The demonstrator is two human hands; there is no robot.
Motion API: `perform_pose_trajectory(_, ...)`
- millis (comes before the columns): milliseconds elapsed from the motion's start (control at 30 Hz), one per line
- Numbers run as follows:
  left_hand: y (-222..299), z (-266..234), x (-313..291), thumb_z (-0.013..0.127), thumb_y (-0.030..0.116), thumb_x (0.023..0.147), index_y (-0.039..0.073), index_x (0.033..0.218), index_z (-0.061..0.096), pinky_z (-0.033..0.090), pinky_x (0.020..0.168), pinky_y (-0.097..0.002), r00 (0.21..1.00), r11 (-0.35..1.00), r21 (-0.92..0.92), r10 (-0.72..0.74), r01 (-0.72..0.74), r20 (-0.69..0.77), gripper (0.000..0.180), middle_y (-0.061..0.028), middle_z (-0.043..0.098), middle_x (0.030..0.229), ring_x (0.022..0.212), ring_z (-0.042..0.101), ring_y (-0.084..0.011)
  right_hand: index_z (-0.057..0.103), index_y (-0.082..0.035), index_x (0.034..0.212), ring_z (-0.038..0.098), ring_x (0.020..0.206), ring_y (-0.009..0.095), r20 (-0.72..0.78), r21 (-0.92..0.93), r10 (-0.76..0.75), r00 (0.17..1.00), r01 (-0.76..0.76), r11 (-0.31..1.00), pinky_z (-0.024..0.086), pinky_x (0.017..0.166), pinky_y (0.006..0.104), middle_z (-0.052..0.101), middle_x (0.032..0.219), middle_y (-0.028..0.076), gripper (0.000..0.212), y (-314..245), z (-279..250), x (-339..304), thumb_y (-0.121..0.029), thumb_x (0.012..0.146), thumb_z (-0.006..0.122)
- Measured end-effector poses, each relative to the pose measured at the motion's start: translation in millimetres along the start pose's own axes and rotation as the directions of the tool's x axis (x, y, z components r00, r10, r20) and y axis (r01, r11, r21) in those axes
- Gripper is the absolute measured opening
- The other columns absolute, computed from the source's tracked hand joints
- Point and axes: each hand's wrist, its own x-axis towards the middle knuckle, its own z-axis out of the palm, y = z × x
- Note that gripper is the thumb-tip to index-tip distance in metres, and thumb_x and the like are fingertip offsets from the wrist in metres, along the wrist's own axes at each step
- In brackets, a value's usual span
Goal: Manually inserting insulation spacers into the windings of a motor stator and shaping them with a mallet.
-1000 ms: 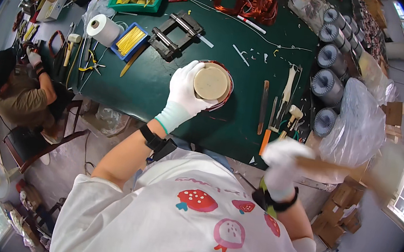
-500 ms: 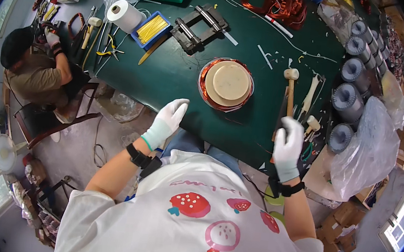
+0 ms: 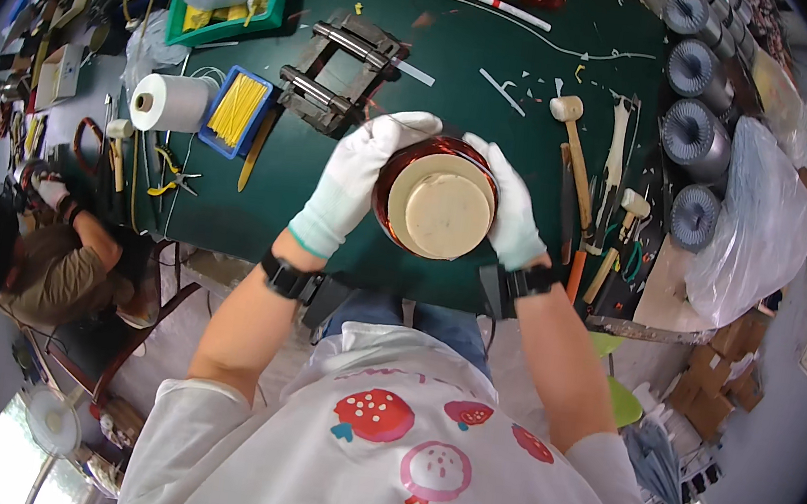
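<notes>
A round coil of copper wire wound on a pale wooden former [image 3: 436, 206] sits near the front edge of the dark green table [image 3: 331, 183]. My left hand [image 3: 357, 178], in a white glove, clasps its left side. The gloved right hand [image 3: 508, 206] clasps the opposite side. Both hands press against the copper rim, fingers curled over the far edge. A black band sits on each wrist.
A wooden mallet [image 3: 574, 142] and hand tools lie just right of the coil. A metal clamp frame [image 3: 340, 73], a blue tray of yellow strips [image 3: 235, 111] and a white roll [image 3: 170, 103] lie left. Wound grey cores [image 3: 692, 136] line the right edge. Another person [image 3: 46, 248] sits at left.
Both hands have come up from the table's front edge and closed on either side of the coil. The right hand had just put the mallet down.
</notes>
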Motion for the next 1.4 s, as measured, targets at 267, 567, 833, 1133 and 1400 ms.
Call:
perform_pose_trajectory(267, 46, 31, -59, 0.048, 0.019, 0.107, 0.000, 0.101, 0.073, 0.039, 0.115, -0.0463, 0.893, 0.838, 0.338, 0.332, -0.427, 0.304, 0.032, -0.0195, 0.074, 0.118, 0.120, 0.065, -0.0354, 0.066, 0.001, 0.104, 0.061, 0.096, 0.015, -0.314, -0.609, -0.305, 0.899, 0.056, 0.792, 0.048, 0.090, 0.0313, 0.068, 0.118, 0.010, 0.035, -15, 12, -112, -0.021, 0.112, 0.040)
perform_pose_trajectory(567, 64, 115, -11, 0.066, 0.022, 0.089, 0.004, 0.137, 0.058, 0.043, 0.110, -0.0505, 0.698, 0.472, 0.597, 0.057, -0.649, 0.714, 0.052, -0.0191, 0.059, 0.136, 0.125, 0.055, -0.0415, 0.064, 0.004, 0.102, 0.060, 0.068, 0.009, -0.050, -0.665, -0.246, 0.968, 0.151, 0.732, 0.048, 0.061, 0.0252, 0.064, 0.078, 0.005, 0.019, -103, 63, -173, -0.009, 0.105, 0.049)
perform_pose_trajectory(833, 82, 107, -34, 0.051, 0.031, 0.108, 0.002, 0.101, 0.063, 0.050, 0.070, -0.0298, 0.895, 0.869, 0.446, -0.010, -0.213, 0.447, 0.032, -0.0071, 0.062, 0.080, 0.071, 0.060, -0.0165, 0.065, -0.003, 0.126, 0.056, 0.070, 0.007, -0.219, -0.562, -0.430, 0.876, 0.246, 0.789, 0.046, 0.064, 0.0217, 0.067, 0.086, 0.002, 0.027, -113, -1, -168, -0.012, 0.107, 0.047)
perform_pose_trajectory(1133, 181, 35, -89, 0.059, 0.013, 0.097, -0.001, 0.120, 0.069, 0.050, 0.075, -0.0219, 0.538, -0.009, 0.997, 0.842, 0.079, -0.035, 0.028, -0.0085, 0.071, 0.109, 0.088, 0.065, -0.0173, 0.054, -0.011, 0.142, 0.065, 0.115, 0.039, -0.288, -0.944, -0.708, 0.645, -0.314, 0.098, 0.052, 0.096, 0.0501, 0.067, 0.122, 0.022, 0.058, -87, -223, -42, -0.034, 0.092, 0.070)
perform_pose_trajectory(1400, 68, 73, -28, 0.073, 0.023, 0.087, 0.003, 0.125, 0.064, 0.044, 0.111, -0.0464, 0.915, 0.217, 0.890, 0.131, -0.401, 0.381, 0.044, -0.0175, 0.063, 0.132, 0.125, 0.058, -0.0375, 0.068, 0.000, 0.118, 0.073, 0.095, 0.023, -0.333, -0.937, -0.354, 0.874, -0.265, 0.229, 0.058, 0.081, 0.0400, 0.072, 0.110, 0.019, 0.044, -128, -220, 3, -0.025, 0.083, 0.074)
